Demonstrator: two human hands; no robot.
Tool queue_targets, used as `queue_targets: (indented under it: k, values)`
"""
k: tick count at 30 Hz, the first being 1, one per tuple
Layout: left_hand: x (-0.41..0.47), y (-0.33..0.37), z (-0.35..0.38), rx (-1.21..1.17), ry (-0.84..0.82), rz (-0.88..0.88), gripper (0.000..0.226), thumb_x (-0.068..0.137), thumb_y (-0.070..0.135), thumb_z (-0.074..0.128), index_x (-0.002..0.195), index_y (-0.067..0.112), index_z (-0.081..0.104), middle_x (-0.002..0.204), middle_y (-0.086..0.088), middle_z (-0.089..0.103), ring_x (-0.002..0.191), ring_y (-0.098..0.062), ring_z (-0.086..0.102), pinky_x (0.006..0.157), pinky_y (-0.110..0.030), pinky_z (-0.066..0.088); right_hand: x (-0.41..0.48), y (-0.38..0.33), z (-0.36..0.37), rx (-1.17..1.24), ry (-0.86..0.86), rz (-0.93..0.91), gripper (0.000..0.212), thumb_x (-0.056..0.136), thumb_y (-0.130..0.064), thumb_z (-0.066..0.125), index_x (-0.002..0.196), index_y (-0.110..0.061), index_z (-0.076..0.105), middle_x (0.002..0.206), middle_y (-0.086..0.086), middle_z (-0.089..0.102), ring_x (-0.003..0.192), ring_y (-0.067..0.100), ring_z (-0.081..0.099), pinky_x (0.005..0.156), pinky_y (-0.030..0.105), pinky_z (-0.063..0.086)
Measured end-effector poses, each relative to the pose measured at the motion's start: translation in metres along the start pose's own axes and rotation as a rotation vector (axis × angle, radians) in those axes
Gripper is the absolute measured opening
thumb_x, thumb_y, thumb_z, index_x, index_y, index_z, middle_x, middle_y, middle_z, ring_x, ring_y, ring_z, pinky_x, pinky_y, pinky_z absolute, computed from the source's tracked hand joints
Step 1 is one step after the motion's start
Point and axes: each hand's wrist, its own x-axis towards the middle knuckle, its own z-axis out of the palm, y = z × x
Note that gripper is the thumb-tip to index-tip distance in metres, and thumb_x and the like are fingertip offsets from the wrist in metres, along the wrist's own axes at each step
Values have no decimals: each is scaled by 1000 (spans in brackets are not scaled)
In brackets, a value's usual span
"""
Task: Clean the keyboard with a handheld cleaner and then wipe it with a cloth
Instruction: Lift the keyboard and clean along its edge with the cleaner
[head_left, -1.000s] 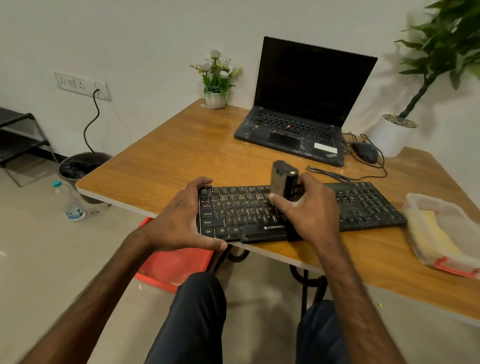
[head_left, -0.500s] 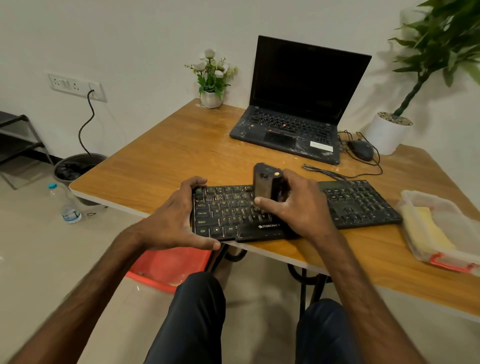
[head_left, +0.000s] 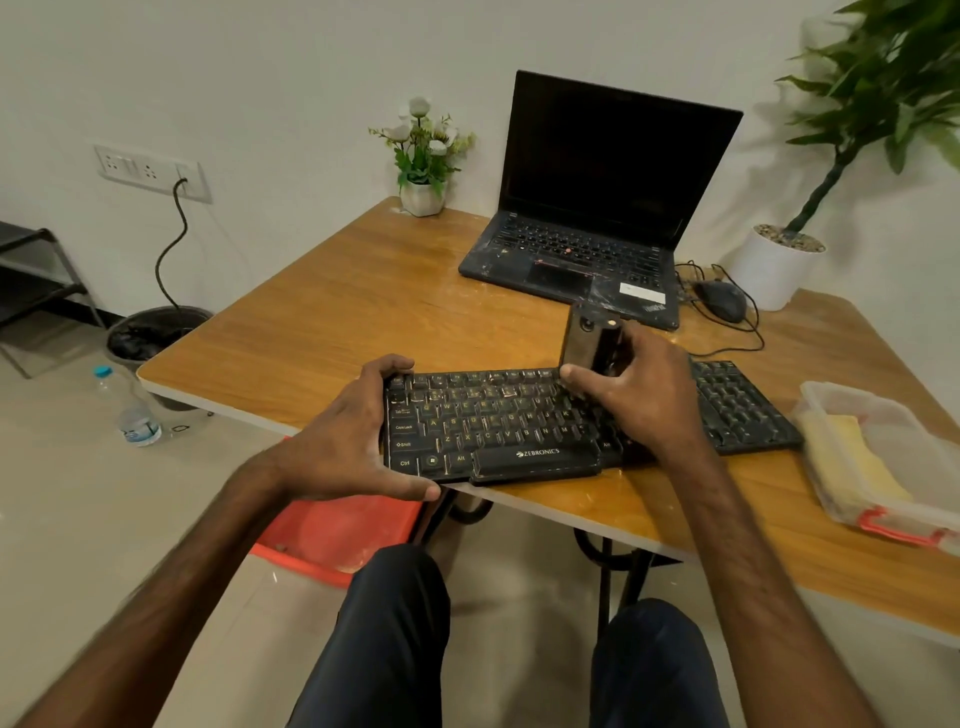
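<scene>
A view looking down from the person's head at a wooden tabletop (head_left: 332, 332). A black Zebronics keyboard (head_left: 498, 421) lies along the near edge, its front corner overhanging slightly. The left hand (head_left: 343, 441) grips the keyboard's left end, with fingers (head_left: 389, 365) curled over the far edge and the thumb under the near edge. The right hand (head_left: 639, 405) holds a dark, boxy handheld cleaner (head_left: 589, 340) upright over the middle of the keyboard. The thumb presses one side of the cleaner and the fingers wrap the other. The cleaner's lower end is hidden behind the hand, so I cannot tell whether it touches the keys.

At the right end of the tabletop, well apart from the keyboard, a clear plastic container (head_left: 831, 395) holds a folded yellow cloth (head_left: 852, 460). Behind the keyboard stands an open black laptop (head_left: 587, 249) with a dark screen, and a corded mouse (head_left: 722, 300) lies just beside it. A small pot of white flowers (head_left: 423, 156) sits at the far corner. A tall plant in a white pot (head_left: 774, 270) stands at the back right. The person's knees in dark trousers show below the tabletop.
</scene>
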Motion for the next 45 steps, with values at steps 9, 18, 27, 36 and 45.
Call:
queue_targets:
  k: [9, 18, 27, 36, 45]
  values:
    - [-1, 0, 0, -2, 2, 7, 129, 48, 69, 87, 147, 34, 12, 139, 8, 37, 132, -4, 41, 112, -25, 37, -8, 0, 8, 47, -49, -5, 54, 73, -48, 80, 116, -19, 62, 106, -6, 67, 88, 8, 61, 68, 20, 47]
    - [0, -1, 1, 4, 11, -6, 129, 45, 74, 86, 145, 40, 13, 139, 11, 37, 133, -6, 41, 114, -33, 39, -44, -20, 9, 137, -168, -69, 51, 68, -53, 79, 108, -26, 62, 96, -14, 65, 83, 1, 60, 67, 22, 53]
    - [1, -1, 2, 19, 20, -14, 131, 44, 76, 85, 146, 39, 13, 138, 13, 37, 129, -4, 42, 108, -21, 37, -70, -41, 11, 104, -99, -15, 50, 69, -57, 76, 105, -26, 61, 92, -15, 64, 79, -1, 60, 64, 23, 55]
    - [2, -2, 2, 33, 27, -8, 129, 45, 75, 84, 145, 37, 13, 136, 11, 38, 128, -3, 42, 104, -16, 35, -89, -10, 5, -51, 152, 94, 48, 74, -62, 69, 99, -23, 56, 92, -3, 64, 77, 12, 59, 62, 36, 55]
    - [2, -1, 0, 23, -27, -2, 131, 50, 67, 86, 152, 18, 20, 139, 30, 31, 131, 15, 32, 113, -20, 35, -97, -97, 61, 71, -50, -230, 40, 75, -50, 77, 94, -23, 55, 87, -7, 58, 75, 10, 53, 61, 27, 43]
